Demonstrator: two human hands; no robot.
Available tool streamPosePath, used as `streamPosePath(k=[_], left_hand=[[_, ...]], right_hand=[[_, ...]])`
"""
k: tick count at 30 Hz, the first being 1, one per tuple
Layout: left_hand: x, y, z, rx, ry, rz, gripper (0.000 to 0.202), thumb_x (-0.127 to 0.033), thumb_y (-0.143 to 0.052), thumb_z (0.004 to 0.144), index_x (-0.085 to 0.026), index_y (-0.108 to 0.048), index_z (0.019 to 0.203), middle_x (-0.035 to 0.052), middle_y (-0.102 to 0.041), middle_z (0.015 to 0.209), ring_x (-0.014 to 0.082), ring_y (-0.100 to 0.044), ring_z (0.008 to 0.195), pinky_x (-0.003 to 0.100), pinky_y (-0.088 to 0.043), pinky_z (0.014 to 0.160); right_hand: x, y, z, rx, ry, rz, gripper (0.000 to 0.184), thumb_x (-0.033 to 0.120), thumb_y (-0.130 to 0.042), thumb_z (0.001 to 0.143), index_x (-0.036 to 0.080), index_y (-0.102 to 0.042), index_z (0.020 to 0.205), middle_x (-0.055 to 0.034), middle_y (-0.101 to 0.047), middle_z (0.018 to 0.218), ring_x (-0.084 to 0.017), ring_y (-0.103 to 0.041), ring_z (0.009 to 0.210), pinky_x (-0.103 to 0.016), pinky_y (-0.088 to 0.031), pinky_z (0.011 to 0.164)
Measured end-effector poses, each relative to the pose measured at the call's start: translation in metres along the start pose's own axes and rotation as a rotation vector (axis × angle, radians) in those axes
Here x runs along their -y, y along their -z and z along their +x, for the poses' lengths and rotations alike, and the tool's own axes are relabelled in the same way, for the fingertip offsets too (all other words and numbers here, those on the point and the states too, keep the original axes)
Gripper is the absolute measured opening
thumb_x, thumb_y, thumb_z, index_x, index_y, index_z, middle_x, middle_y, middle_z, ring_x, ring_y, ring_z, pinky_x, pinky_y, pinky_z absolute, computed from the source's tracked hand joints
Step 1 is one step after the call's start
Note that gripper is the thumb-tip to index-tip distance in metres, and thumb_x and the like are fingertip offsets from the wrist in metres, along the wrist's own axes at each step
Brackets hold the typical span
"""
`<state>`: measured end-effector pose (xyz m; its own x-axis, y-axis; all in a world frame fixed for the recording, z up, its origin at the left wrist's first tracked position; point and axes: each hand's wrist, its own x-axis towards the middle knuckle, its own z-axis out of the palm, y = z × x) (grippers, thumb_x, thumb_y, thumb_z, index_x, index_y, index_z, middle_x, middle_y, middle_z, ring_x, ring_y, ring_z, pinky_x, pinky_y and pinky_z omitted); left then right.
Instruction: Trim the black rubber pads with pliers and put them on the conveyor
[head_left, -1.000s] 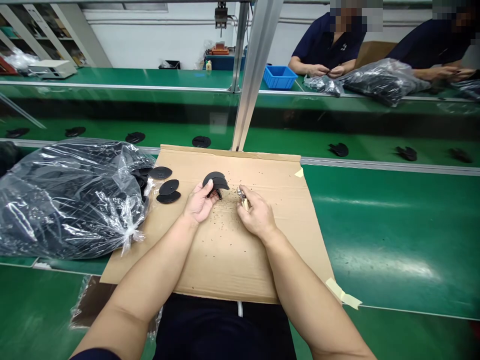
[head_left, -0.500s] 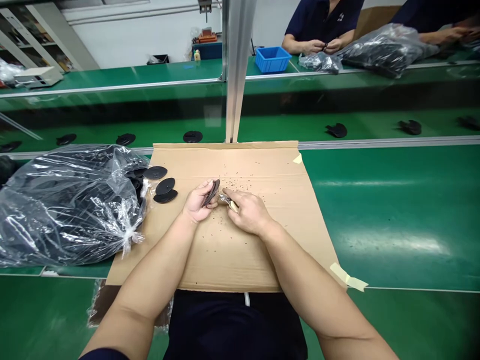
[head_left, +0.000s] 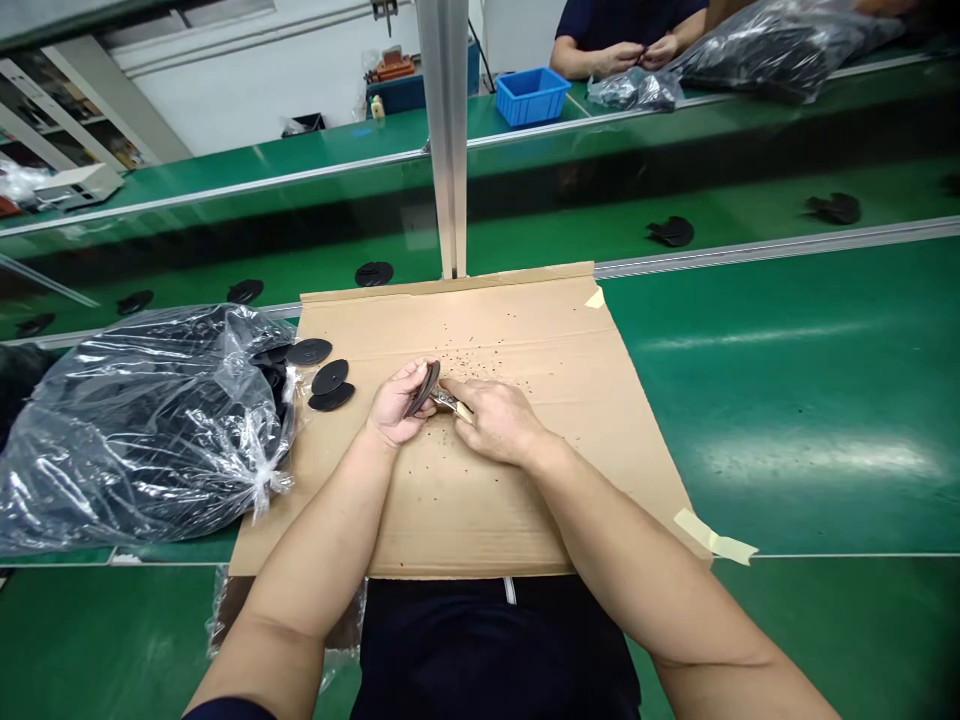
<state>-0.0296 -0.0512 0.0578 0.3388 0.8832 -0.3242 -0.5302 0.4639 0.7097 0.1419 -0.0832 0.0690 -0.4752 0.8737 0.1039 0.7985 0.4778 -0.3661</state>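
My left hand (head_left: 396, 408) is closed on a thin, curved black disc-like part (head_left: 426, 388), tilted on edge above the cardboard. Wrapped round the pale handle of small metal nippers (head_left: 447, 400), my right hand (head_left: 501, 420) has its forefinger stretched along them. The metal end of the nippers meets the near edge of the black part, though the exact contact is too small to make out. Small dark crumbs (head_left: 469, 362) lie scattered on the cardboard sheet (head_left: 480, 520) around both hands. To the left of my left hand lie several flat black discs (head_left: 330, 377).
A big clear plastic bag (head_left: 150, 430) full of black parts lies at the left. Beyond the cardboard, a green belt carries more black parts (head_left: 373, 273). A metal post (head_left: 448, 150) rises behind it. Across stand a blue bin (head_left: 532, 97) and a co-worker (head_left: 630, 40).
My view has tilted and shifted slightly. The nippers have come closer to the black part and now meet its edge. Both hands keep their hold.
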Motion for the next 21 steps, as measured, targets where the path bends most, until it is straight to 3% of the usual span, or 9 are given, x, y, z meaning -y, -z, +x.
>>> streamPosePath(k=[10,21], left_hand=[[-0.0003,-0.0053,-0.0031,-0.09,-0.041,0.048,0.017,-0.02,-0.065,0.079,-0.016,-0.055,0.092,-0.004,-0.049,0.062,0.0037,-0.036,0.037,0.015,-0.024,0.035],[-0.0014,-0.0048,-0.0015,-0.079,-0.048,0.029,0.016,-0.019,-0.063,0.08,-0.016,-0.054,0.093,-0.0035,-0.05,0.063,0.0039,-0.037,0.036,0.015,-0.023,0.034]], right_hand=[[0.0054,0.0018,-0.0008,0.028,-0.041,-0.073,0.048,0.021,-0.05,0.08,0.025,-0.052,0.127,-0.0065,-0.067,0.102,-0.026,-0.062,0.088,-0.033,-0.044,0.073],[0.0066,0.0036,-0.0016,0.051,-0.067,0.003,0.051,0.024,-0.048,0.08,0.025,-0.049,0.131,-0.0042,-0.066,0.11,-0.023,-0.061,0.097,-0.031,-0.046,0.075]])
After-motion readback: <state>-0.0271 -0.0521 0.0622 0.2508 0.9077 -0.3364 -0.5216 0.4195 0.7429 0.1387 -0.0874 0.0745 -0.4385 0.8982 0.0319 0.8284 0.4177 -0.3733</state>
